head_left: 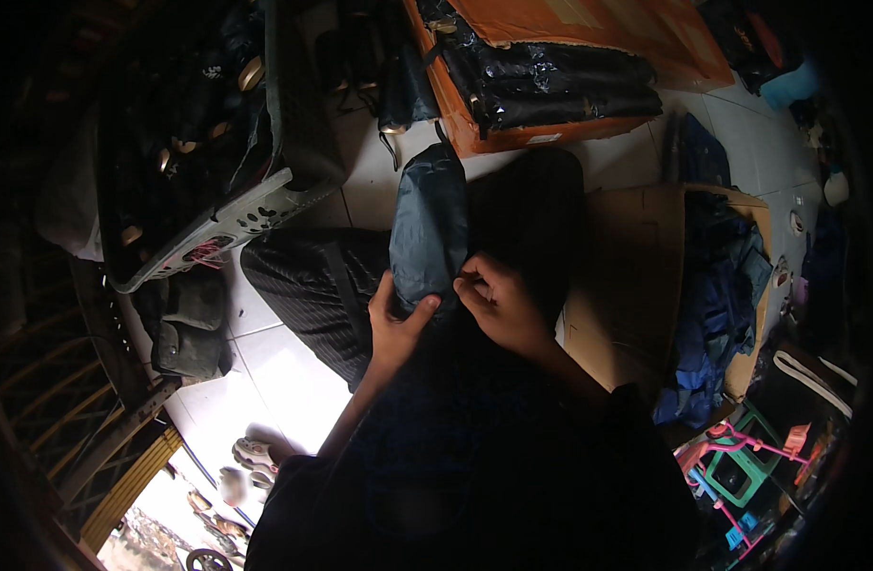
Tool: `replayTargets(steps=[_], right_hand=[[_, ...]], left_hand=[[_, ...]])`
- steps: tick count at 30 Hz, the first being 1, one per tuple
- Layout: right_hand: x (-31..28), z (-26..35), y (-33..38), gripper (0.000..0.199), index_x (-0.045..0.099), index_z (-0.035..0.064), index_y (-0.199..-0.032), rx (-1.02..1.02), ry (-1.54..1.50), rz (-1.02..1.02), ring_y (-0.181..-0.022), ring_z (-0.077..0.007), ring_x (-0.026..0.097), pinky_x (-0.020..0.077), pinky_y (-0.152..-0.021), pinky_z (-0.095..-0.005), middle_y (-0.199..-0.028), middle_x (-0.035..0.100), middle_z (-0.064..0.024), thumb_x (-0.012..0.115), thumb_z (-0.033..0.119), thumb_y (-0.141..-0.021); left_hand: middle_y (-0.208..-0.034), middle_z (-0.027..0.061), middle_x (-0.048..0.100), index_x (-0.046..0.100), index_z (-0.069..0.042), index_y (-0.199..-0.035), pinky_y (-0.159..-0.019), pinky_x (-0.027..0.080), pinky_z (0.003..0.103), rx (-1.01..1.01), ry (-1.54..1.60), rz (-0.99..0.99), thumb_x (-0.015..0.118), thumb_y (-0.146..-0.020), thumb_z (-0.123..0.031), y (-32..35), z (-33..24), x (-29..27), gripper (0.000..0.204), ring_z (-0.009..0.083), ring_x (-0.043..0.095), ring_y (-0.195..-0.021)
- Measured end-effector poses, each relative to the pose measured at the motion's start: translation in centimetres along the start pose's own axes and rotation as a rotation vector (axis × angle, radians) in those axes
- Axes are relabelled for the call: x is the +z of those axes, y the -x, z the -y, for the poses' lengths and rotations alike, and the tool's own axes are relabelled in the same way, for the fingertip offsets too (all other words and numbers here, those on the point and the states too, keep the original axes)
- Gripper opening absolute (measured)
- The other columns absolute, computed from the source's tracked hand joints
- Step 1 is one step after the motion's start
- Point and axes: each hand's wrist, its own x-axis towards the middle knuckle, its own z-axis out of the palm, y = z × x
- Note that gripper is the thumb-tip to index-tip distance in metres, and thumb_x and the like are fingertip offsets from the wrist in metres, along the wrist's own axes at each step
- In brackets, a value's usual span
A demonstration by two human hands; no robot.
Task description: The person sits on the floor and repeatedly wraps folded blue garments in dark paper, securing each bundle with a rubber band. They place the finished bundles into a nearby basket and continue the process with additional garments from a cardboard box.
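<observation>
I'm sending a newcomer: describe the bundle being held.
Below the orange box at the top are the seated person's legs. Over them, the left hand grips the long blue-grey bundle, unlike the darker bundle lying unheld beside the box.

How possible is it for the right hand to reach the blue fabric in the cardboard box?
Probably yes, by stretching: the blue fabric shows in the open cardboard box, whose near side separates it from the right hand.

pale tiled floor (279, 366), bright near lattice gate (48, 390)
</observation>
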Motion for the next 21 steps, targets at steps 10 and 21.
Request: replayTargets(steps=[10, 21], right_hand=[[0.8, -2.1, -1.1, 0.019, 0.055, 0.0008, -0.094, -0.114, -0.103, 0.017, -0.075, -0.0168, 0.059, 0.0459, -0.069, -0.031, -0.082, 0.058, -0.0105, 0.065, 0.016, -0.087], [2.0, -2.3, -0.9, 0.025, 0.054, -0.0018, -0.101, -0.144, -0.17, -0.046, -0.078, -0.0157, 0.062, 0.0503, -0.069, -0.0287, -0.085, 0.06, -0.012, 0.067, 0.014, -0.087]], left_hand=[[-0.108, 0.0105, 0.059, 0.053, 0.004, -0.12, -0.092, 0.041, 0.03, -0.078, 0.033, 0.145, 0.067, -0.082, -0.014, -0.5, 0.8, -1.0, 0.045, 0.0169, 0.054, -0.103], [-0.095, 0.0079, 0.063, 0.055, 0.004, -0.111, -0.081, 0.044, 0.026, -0.08, 0.132, -0.027, 0.068, -0.084, -0.018, -1.6, -0.6, -0.4, 0.037, 0.0131, 0.057, -0.088]])
